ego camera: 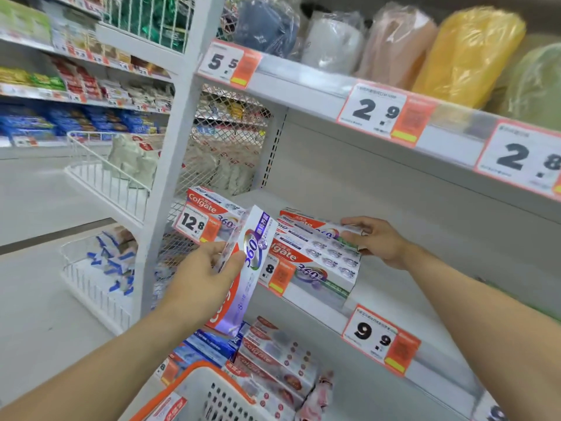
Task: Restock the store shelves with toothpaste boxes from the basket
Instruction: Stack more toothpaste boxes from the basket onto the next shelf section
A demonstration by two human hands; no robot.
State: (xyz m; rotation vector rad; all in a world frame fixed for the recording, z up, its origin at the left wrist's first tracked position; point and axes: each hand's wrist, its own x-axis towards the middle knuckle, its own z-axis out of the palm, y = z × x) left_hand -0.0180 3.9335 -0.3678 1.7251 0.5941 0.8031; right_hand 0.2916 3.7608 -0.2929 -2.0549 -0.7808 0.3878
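Note:
My left hand (202, 276) grips a white and purple Colgate 360 toothpaste box (246, 262), held upright and tilted in front of the middle shelf (391, 268). My right hand (375, 240) rests on the right end of a stack of Colgate boxes (315, 256) lying on that shelf, fingers curled around the top box. Another Colgate box (209, 205) lies at the shelf's left end. The white basket with an orange rim (209, 390) sits at the bottom of the view, below my left arm.
More toothpaste boxes (273, 360) fill the lower shelf. Price tags 12.8 (197, 224) and 9.9 (379, 340) hang on the shelf edge. Wrapped rolls (464, 53) line the top shelf. White wire baskets (100, 268) hang on the shelf end at left.

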